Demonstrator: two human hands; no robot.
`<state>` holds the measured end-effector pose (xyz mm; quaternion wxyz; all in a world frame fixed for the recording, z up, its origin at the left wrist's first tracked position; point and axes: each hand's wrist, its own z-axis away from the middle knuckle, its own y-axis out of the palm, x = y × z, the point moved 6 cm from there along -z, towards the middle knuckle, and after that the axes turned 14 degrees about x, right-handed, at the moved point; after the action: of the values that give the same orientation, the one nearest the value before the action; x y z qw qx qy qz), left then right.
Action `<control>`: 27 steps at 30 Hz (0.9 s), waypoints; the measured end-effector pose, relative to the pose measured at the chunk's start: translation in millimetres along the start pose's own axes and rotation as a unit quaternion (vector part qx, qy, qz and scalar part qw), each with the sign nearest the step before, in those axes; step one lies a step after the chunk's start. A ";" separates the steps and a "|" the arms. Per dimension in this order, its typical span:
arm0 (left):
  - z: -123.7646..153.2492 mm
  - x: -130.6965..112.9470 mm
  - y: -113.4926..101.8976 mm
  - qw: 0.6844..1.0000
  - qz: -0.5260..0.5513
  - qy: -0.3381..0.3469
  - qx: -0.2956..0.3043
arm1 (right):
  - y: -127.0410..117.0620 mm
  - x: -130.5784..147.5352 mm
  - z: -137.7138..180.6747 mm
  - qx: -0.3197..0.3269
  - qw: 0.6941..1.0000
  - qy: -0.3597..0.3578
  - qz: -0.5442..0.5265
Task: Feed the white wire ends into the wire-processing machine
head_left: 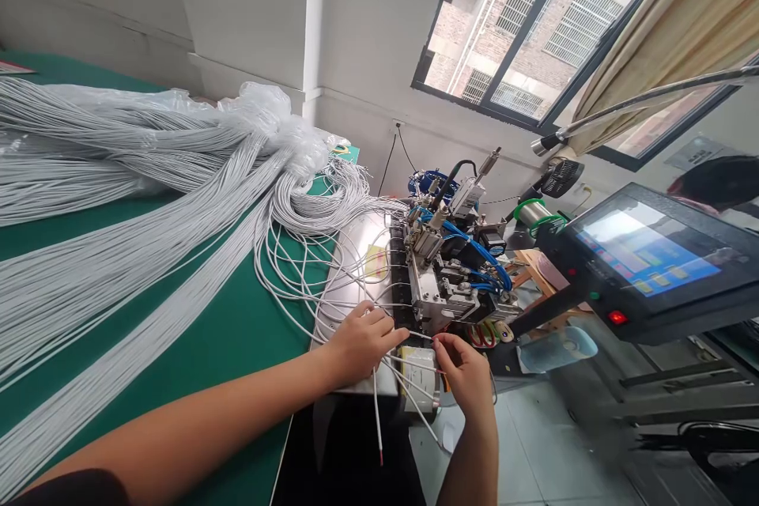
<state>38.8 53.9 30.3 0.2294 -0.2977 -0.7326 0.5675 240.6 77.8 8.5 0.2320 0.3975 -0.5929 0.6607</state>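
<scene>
Thin white cables run across the metal plate (349,261) to the front of a machine (436,269) with metal cylinders and blue air hoses. My left hand (360,341) is closed over several cables at the plate's near right corner; their loose ends, such as a cable end (378,415) with a reddish tip, hang below it. One white cable (421,335) spans the gap between my hands, just in front of the machine. Its end is pinched between the thumb and forefinger of my right hand (466,371). A labelled cylinder (420,378) sits beneath the hands.
Long bundles of white cable (148,253), partly wrapped in clear plastic (261,111), cover much of the green table (225,332). At right stand a lit control screen (652,241), a wire spool (534,213) with green rims and a translucent bluish container (557,349).
</scene>
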 end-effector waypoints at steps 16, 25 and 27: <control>0.0 7.3 11.3 0.997 0.034 -0.053 0.046 | 27.0 -21.4 -31.5 0.041 0.969 -0.027 -0.241; 1.9 5.2 9.2 0.998 0.012 -0.068 0.013 | 38.4 -29.2 -30.5 0.040 0.942 0.037 -0.332; 2.7 4.9 7.1 0.998 0.006 -0.070 0.005 | 37.5 -29.7 -30.8 0.039 0.941 0.035 -0.333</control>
<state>34.7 56.7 22.7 0.1759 -0.2605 -0.7419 0.5922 220.8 105.5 -37.1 0.4439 0.5580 -0.3921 0.5812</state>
